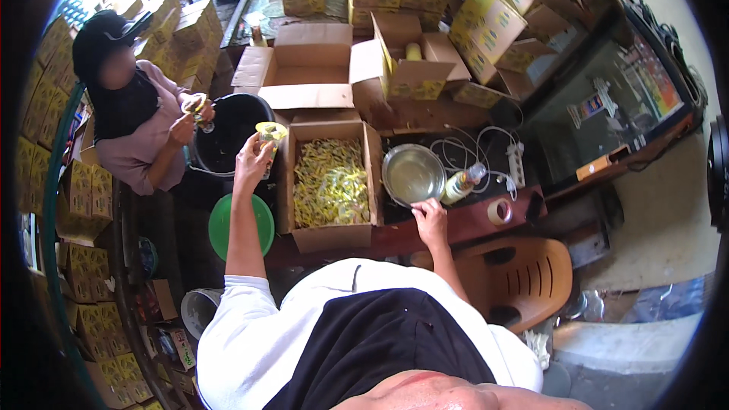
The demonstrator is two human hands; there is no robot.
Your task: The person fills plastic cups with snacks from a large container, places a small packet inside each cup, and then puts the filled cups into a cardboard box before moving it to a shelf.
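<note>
My left hand [252,155], raised over the left edge of an open carton [285,182] full of yellow strips [326,178], grips a small yellow-rimmed container [270,131]. At the near rim of a metal bowl [414,167] of liquid is my right hand [429,212], fingers closed; what they hold, if anything, I cannot make out. Right of the bowl stands a bottle [461,182]. A green round basin [240,231] sits below my left hand, and a dark bucket [228,129] behind it.
A co-worker [137,129] at the left holds a small item [196,106]. Open cartons [304,96] and stacked boxes [486,30] crowd the back. Cables, a power strip [515,159] and tape roll [498,211] lie rightward, near a glass-fronted case [607,99] and orange chair [524,273].
</note>
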